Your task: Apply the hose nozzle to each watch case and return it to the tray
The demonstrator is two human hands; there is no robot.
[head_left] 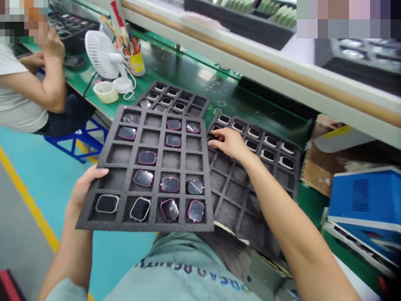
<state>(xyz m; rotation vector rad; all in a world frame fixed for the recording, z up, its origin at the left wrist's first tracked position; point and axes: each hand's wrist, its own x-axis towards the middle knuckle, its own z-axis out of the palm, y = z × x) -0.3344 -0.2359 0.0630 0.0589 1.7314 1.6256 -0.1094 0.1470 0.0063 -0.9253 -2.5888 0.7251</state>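
My left hand (82, 184) grips the left edge of a dark foam tray (119, 154), thumb on top, and holds it tilted in front of me. Several watch cases with dark faces and pink or pale rims lie in its compartments, among bare ones. To the right is a second foam tray (230, 184), with pale-rimmed watch cases (271, 141) in its far rows. At its far left corner my right hand (230, 142) has thumb and forefinger closed around a dark-faced watch case (214, 139), partly hidden by the fingers.
A third foam tray (197, 106) with watch cases lies behind. Beyond it stand a white fan (102, 54), a tape roll (105, 92) and a pen cup (137, 65). At right are a cardboard box (316, 171) and a blue box (365, 200). Another person sits at left; a shelf runs above.
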